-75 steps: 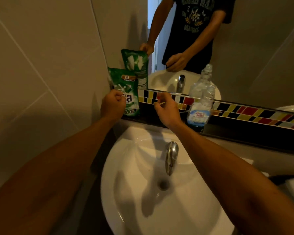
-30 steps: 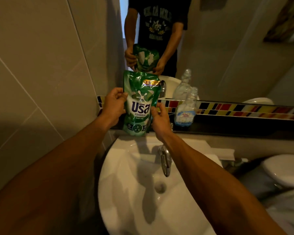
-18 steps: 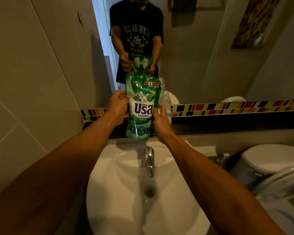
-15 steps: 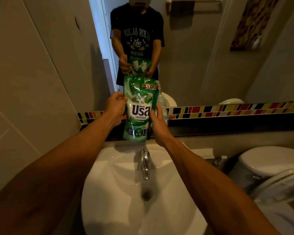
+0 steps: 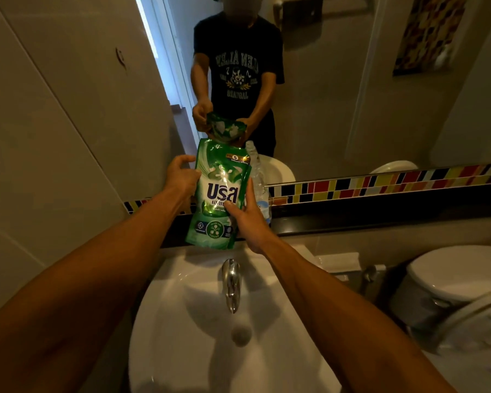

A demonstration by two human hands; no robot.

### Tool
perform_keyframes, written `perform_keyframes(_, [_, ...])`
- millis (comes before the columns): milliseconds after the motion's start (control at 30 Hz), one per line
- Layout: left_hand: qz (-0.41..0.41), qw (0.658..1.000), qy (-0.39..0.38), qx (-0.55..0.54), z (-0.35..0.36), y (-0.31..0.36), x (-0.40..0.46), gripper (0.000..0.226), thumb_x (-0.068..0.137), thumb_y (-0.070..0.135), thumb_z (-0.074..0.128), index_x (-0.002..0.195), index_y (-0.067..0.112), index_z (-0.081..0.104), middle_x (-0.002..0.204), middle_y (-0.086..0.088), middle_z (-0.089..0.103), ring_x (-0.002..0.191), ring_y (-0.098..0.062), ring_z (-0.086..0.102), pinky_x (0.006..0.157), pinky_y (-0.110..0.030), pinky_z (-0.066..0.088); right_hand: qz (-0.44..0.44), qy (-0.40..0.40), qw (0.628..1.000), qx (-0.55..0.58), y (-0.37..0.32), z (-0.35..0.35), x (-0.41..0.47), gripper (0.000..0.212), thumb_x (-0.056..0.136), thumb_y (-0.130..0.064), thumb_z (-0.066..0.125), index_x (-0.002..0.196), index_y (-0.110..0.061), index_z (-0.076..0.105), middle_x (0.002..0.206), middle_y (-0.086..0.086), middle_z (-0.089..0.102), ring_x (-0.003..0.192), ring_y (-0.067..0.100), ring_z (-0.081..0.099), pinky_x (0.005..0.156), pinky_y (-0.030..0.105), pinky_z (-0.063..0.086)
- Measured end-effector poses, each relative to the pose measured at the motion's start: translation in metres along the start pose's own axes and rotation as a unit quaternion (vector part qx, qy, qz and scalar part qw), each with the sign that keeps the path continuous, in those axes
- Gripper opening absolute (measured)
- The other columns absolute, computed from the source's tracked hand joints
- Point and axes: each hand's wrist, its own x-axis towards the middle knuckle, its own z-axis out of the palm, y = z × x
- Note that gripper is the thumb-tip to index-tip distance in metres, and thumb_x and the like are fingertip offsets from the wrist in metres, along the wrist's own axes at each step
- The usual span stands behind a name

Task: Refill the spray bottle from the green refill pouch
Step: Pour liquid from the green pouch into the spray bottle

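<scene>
1. We hold the green refill pouch (image 5: 220, 194) upright above the far rim of the white sink (image 5: 199, 350), its printed front facing us; the pouch is our landmark for all that follows.
2. Our left hand (image 5: 182, 177) is closed on the pouch's left edge, at about the height of the white lettering; the thumb lies against the front and the fingers wrap behind, out of sight.
3. Our right hand (image 5: 248, 219) grips the pouch's right edge somewhat lower down; the thumb presses across the front just under the lettering, and the index finger runs up along the edge.
4. The top of the pouch looks sealed; we cannot tell whether any corner is torn.
5. The spray bottle (image 5: 260, 188) stands just behind the pouch's right edge, on the dark ledge (image 5: 380, 219) under the mirror; it is clear, its lower part is hidden by our right hand, and no trigger head shows on its neck.
6. The chrome tap (image 5: 230, 285) sits directly below the pouch, pointing towards us over the basin; the drain lies below that again.
7. A strip of coloured tiles (image 5: 380, 185) runs away to the right of the pouch, level with its middle; the mirror (image 5: 338, 95) above it shows a person in a dark printed shirt holding the pouch's reflection in both hands.
8. A white toilet (image 5: 451, 282) stands well off to the pouch's lower right, beyond the sink.
</scene>
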Motion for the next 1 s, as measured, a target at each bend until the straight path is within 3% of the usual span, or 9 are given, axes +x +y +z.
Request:
perform_keyframes(100, [0.021,0.999,0.0,0.027,0.003,0.001,0.001,0.04,0.094,-0.005,0.052,0.125,0.02,0.051,0.111,-0.018,0.064,0.094,-0.036,0.067,0.083,-0.056,0.057,0.014,-0.001,1.0,0.006,-0.003,-0.004,0.0,0.095,0.104,-0.01,0.06,0.166,-0.047,-0.002,0.156,0.01,0.055,0.136,0.033,0.06,0.109,0.065,0.05])
perform_keyframes(300, [0.076,0.993,-0.005,0.086,0.006,0.001,0.009,0.038,0.095,0.0,0.055,0.126,0.021,0.052,0.084,-0.003,0.06,0.072,-0.021,0.064,0.072,-0.048,0.059,0.031,0.008,0.999,0.024,-0.011,-0.006,0.003,0.094,0.104,-0.006,0.059,0.168,-0.039,-0.001,0.156,0.013,0.054,0.138,0.035,0.057,0.112,0.064,0.048])
perform_keyframes(600, [0.087,0.987,-0.024,0.131,0.006,0.009,0.018,0.036,0.096,0.005,0.056,0.124,0.028,0.055,0.084,-0.001,0.062,0.071,-0.02,0.065,0.075,-0.053,0.06,0.054,0.004,0.996,0.068,-0.022,-0.002,0.003,0.091,0.104,-0.006,0.057,0.168,-0.037,0.002,0.16,0.012,0.05,0.141,0.037,0.054,0.112,0.067,0.046])
perform_keyframes(833, [0.085,0.985,-0.031,0.147,0.008,0.016,0.023,0.035,0.096,0.004,0.056,0.124,0.024,0.055,0.081,-0.004,0.061,0.066,-0.02,0.064,0.075,-0.054,0.059,0.069,-0.006,0.993,0.097,-0.025,0.002,0.004,0.091,0.104,-0.011,0.058,0.165,-0.049,0.002,0.156,0.007,0.054,0.135,0.035,0.059,0.101,0.07,0.052])
perform_keyframes(1000, [0.084,0.982,-0.036,0.162,0.008,0.018,0.026,0.036,0.095,0.003,0.056,0.126,0.023,0.054,0.091,-0.012,0.064,0.076,-0.029,0.066,0.077,-0.059,0.059,0.067,-0.02,0.992,0.11,-0.022,0.002,0.008,0.089,0.104,-0.013,0.057,0.162,-0.057,0.005,0.146,0.0,0.062,0.126,0.028,0.064,0.092,0.066,0.058])
